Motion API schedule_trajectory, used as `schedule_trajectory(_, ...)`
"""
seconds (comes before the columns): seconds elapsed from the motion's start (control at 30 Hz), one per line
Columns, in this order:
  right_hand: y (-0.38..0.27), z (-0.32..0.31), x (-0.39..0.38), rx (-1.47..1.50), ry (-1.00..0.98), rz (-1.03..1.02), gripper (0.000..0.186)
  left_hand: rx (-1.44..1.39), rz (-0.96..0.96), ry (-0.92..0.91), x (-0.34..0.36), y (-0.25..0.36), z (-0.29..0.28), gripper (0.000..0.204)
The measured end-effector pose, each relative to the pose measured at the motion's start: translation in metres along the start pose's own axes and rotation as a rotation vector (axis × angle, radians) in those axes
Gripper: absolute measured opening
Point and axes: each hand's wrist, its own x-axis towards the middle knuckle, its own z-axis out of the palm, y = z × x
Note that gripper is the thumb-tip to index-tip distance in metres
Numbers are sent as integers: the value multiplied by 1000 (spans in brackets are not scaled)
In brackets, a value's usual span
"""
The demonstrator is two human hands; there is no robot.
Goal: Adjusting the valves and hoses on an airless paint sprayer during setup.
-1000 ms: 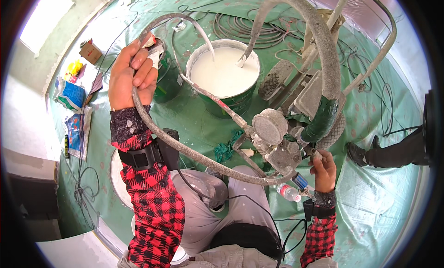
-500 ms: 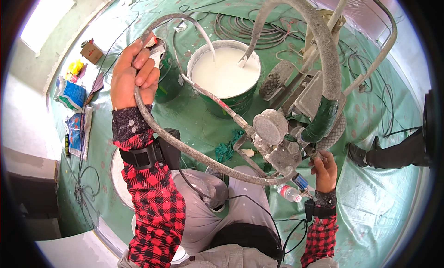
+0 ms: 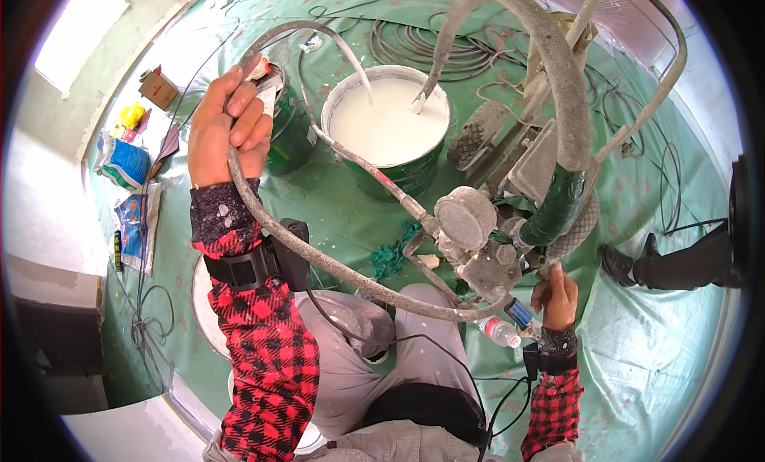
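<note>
The thin hose [image 3: 335,269], dipped into the bucket [image 3: 410,173] just inside its far rim, is best steadied by the left grip [image 3: 227,131], wrapped around it, with the right grip [image 3: 560,296] (half-curled beside the pump [image 3: 466,219], any hold impossible to tell) used lightly.

the thin hose [image 3: 343,284] looks matt, rough with dried spatter; the pump [image 3: 486,271] is dull, crusted metal. glossy tape [image 3: 552,211] wraps the thick, grainy hose [image 3: 550,55]. the bucket [image 3: 398,177] appears smooth plastic, the floor sheet [image 3: 319,207] shiny and creased, the checked sleeve [image 3: 267,350] soft matt cloth, the box [image 3: 158,89] plain cardboard.
</note>
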Motion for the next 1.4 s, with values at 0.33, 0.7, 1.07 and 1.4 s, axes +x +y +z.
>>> schedule_trajectory(0.33,6,17,2,44,258,-117,50,28,14,19,-1,0,2,19)
schedule_trajectory(0.7,2,12,0,-2,195,-138,45,15,5,2,0,0,0,18)
schedule_trajectory(1.07,6,19,-1,133,144,-145,37,20,9,6,-2,-1,2,18)
schedule_trajectory(1.4,5,20,-1,120,154,-134,35,11,10,-12,-3,0,2,19)
